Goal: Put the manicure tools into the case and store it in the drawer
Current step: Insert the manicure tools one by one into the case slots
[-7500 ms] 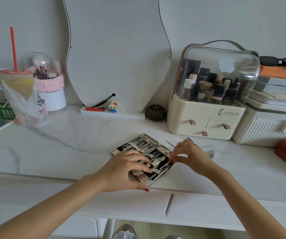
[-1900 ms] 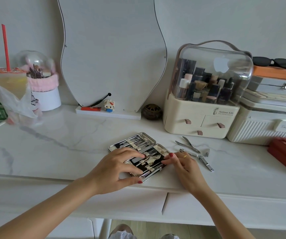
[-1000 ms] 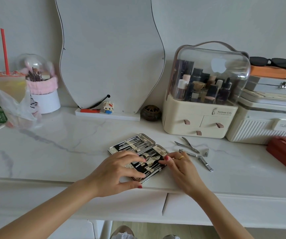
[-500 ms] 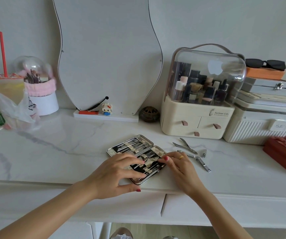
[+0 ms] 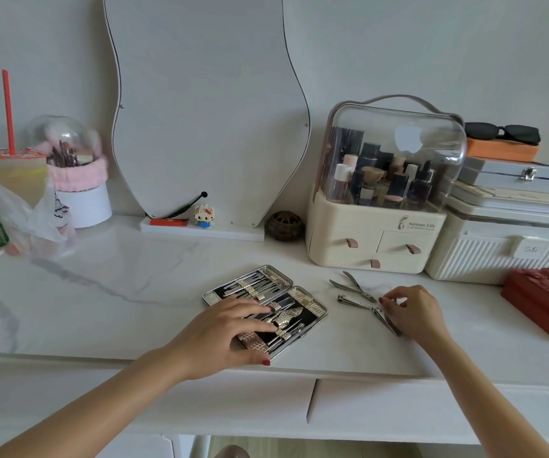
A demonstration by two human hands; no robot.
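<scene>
The white marble table (image 5: 108, 292) carries everything, and I place the other things relative to the open manicure case (image 5: 264, 307), which lies near the front edge of the table, about in the middle. Behind the case a tall wavy mirror (image 5: 207, 107) stands against the wall. Behind the case and to its right there is a cream cosmetics organizer (image 5: 379, 239) with a clear dome and small drawers. Far to the left of the case a drink cup (image 5: 13, 175) with a red straw stands inside a plastic bag. The case itself is opened flat, with metal tools strapped into both halves. The left hand (image 5: 230, 328) lies on the near half of the case, its fingers straight and pressing down on the tools there (it grasps nothing). To the right of the case three loose tools lie on the table: the cuticle nippers (image 5: 352, 285) farthest back, a small nail clipper (image 5: 352, 301) in front of them, and a larger nail clipper (image 5: 384, 320) nearest to the table edge. The right hand (image 5: 415, 310) is over this larger clipper with bent fingers; whether it already grasps the clipper I cannot tell.
</scene>
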